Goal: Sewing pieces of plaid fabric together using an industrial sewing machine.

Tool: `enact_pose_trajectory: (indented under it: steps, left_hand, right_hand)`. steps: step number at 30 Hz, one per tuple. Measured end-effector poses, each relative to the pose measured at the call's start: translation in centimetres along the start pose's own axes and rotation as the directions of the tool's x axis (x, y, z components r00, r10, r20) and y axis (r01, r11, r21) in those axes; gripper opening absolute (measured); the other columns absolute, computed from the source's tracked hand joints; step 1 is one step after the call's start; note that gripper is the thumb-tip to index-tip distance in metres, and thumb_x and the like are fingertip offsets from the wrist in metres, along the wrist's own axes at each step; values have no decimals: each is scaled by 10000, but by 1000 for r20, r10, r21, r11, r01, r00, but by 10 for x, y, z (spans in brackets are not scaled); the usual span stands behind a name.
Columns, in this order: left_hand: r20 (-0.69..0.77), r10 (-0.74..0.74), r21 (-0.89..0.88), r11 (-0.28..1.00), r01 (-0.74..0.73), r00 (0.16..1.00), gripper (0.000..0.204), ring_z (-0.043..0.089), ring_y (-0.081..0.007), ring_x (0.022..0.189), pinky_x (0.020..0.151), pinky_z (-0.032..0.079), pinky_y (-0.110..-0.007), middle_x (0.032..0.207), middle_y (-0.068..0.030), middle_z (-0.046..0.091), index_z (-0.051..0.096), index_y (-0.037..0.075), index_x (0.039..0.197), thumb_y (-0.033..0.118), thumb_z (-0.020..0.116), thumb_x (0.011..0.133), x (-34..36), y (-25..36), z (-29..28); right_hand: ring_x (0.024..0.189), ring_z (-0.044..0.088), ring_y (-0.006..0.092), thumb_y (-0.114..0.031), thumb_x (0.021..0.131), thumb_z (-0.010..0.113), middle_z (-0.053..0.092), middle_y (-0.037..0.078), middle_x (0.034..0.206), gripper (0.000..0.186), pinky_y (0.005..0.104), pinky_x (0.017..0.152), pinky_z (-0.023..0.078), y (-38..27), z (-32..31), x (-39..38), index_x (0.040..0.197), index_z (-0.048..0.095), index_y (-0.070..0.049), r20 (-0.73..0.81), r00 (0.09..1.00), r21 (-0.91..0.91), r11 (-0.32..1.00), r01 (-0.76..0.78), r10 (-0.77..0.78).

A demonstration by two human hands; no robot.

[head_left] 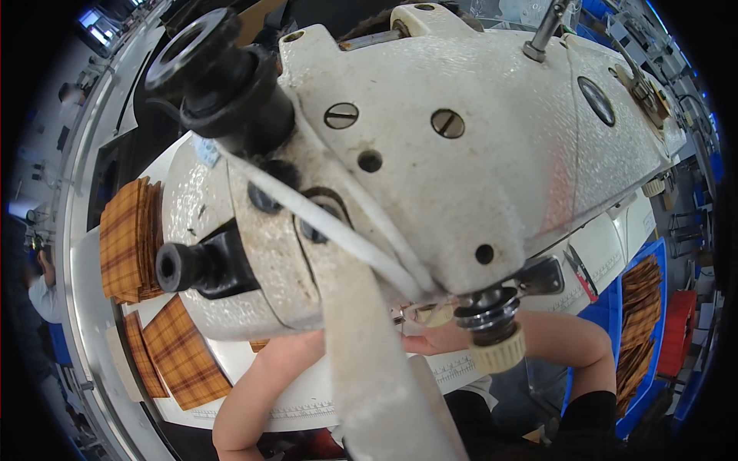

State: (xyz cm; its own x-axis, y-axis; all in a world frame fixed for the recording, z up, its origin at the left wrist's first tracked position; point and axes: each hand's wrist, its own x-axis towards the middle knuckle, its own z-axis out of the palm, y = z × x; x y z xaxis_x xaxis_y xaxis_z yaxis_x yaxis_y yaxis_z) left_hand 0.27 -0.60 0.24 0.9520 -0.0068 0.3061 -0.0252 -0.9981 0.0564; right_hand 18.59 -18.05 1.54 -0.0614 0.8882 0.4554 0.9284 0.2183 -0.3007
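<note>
"What has the left hand (304, 345) got?"
"Can't tell. The machine (430, 169) hides its fingers, so neither spread nor grip shows."
"The right hand (440, 336)?"
"Half hidden behind the machine's lower front. How far it's open, or whether it has hold of anything, I can't tell."
"Why are the arms bent so?"
"I'd judge to bring both hands in under the machine's head from either side."
"And the cloth?"
"A plaid scrap (259, 345) peeks out just beside the left wrist. Loose pieces (188, 353) lie farther left on the table (307, 384), a stack (127, 242) beyond them, probably to suit the left arm."
"That ruler (453, 370)?"
"Along the near edge, likely so lengths can be read there."
"The snips (582, 274)?"
"Past the right forearm, red handles toward the person, perhaps for easy pick-up."
"And the blue bin (609, 310)?"
"At the right, full of plaid panels (640, 307), which presumably keeps the bulk off the table."
</note>
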Motion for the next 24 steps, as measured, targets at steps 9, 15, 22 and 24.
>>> enact_pose_trajectory:
  steps: [9, 15, 22, 24]
  left_hand:
    - [13, 158, 62, 985, -159, 987, 353, 629, -260, 961, 898, 488, -437, 1015, -64, 631, 646, 51, 1148, 134, 745, 819, 12, 0, -25]
    - [-20, -53, -207, 977, 48, 998, 199, 643, -248, 828, 745, 506, -355, 877, -69, 651, 656, 35, 955, 130, 763, 817, 31, 10, -39]
    - [29, -122, -185, 975, 125, 992, 247, 639, -266, 905, 753, 522, -356, 1040, -121, 648, 657, -10, 1020, 60, 747, 801, 22, 19, -31]
    - [68, -159, -287, 943, 172, 985, 271, 636, -277, 952, 787, 526, -363, 1088, -127, 638, 662, -17, 1049, 20, 728, 789, 18, 33, -44]
  right_hand:
    - [932, 540, 219, -322, 787, 617, 575, 63, 753, 417, 374, 856, 423, -3, -18, 11, 464, 564, -64, -9, 999, -120, 991, 52, -53]
    - [943, 539, 227, -285, 783, 603, 584, 72, 796, 369, 387, 885, 416, -1, -21, 12, 497, 585, -51, 4, 999, -172, 984, 52, -52]
    - [973, 529, 248, -235, 732, 610, 581, 90, 868, 239, 400, 913, 420, 2, -38, 13, 660, 631, -8, 52, 992, -274, 954, 122, -112]
    - [962, 528, 244, -208, 720, 610, 577, 85, 863, 203, 393, 908, 426, 0, -38, 6, 712, 635, -6, 17, 991, -194, 972, 135, -134]
